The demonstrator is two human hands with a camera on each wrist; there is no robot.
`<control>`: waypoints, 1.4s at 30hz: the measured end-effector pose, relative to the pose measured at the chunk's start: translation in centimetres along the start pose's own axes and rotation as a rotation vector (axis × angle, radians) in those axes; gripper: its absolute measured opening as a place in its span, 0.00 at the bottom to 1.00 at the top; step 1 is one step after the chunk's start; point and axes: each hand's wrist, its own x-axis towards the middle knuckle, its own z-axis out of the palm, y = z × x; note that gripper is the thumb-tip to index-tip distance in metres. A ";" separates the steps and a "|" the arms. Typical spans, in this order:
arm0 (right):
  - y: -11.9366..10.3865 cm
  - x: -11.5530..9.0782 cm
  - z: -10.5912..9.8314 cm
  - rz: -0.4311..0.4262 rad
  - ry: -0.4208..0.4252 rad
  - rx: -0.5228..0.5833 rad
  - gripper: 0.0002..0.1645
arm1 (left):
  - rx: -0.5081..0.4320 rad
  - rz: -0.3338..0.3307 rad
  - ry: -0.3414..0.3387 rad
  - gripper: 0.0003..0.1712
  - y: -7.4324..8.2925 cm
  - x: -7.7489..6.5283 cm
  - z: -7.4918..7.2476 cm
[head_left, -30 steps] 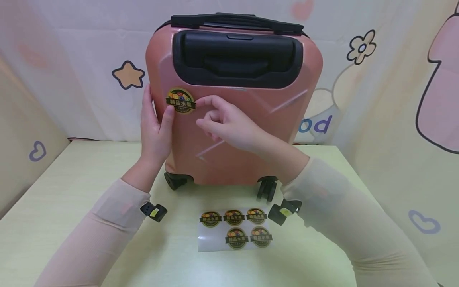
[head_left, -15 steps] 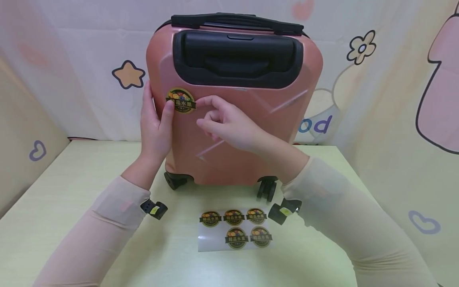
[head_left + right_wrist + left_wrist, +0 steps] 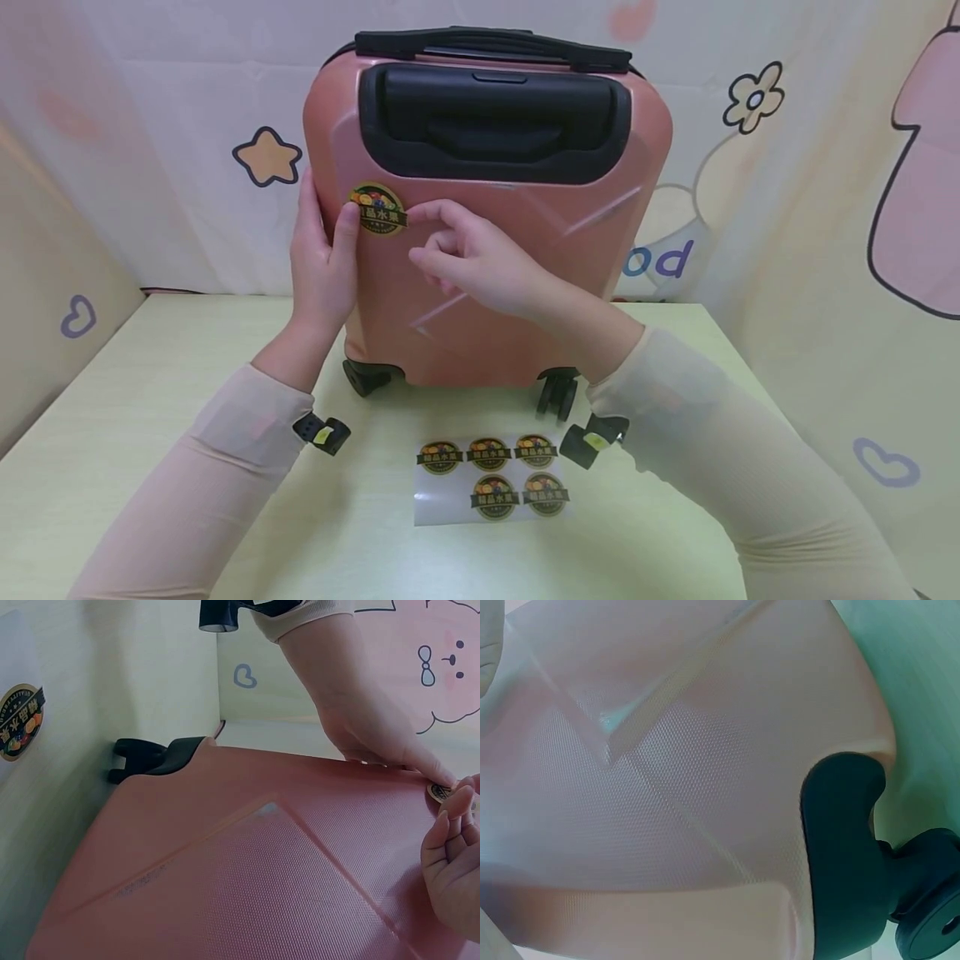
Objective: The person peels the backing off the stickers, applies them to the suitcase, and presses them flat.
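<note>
A round fruit sticker [image 3: 381, 210] with a dark banner lies on the upper left front of a pink suitcase [image 3: 480, 350] standing on a table. My left hand [image 3: 324, 267] holds the suitcase's left side, fingers extended along the edge, and its thumb presses the sticker's left end. From the right, my right hand [image 3: 480, 258] touches the sticker's right end with the index fingertip; the other fingers are bent and the thumb is apart from the sticker. In the right wrist view the sticker [image 3: 439, 793] is partly hidden by fingers.
A sheet of several like stickers [image 3: 442, 500] lies on the table [image 3: 360, 533] in front of the suitcase. Black wheels [image 3: 558, 396] support the suitcase, and a black handle [image 3: 495, 50] runs across its top. A patterned cloth [image 3: 187, 208] hangs behind.
My left thumb has slid upward over the sticker's left end, covering part of its lettering. The right index finger stays at the sticker's right end.
</note>
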 end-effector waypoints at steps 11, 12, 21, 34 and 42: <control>-0.1 -0.2 0.1 0.002 -0.005 -0.018 0.27 | -0.007 -0.008 0.037 0.32 -1.6 0.3 0.1; -0.1 -0.2 0.1 0.001 -0.006 -0.019 0.27 | -0.012 -0.004 0.042 0.32 -2.0 0.4 0.1; 0.1 -0.1 0.2 -0.001 -0.006 -0.024 0.27 | 0.088 0.011 0.081 0.27 -4.1 0.5 -0.3; 0.0 -0.2 0.3 -0.016 -0.007 -0.018 0.26 | -0.085 0.052 0.046 0.52 -0.3 0.8 0.5; 0.1 -0.2 0.3 -0.020 -0.008 -0.011 0.28 | -0.060 0.097 0.079 0.32 0.6 0.7 1.5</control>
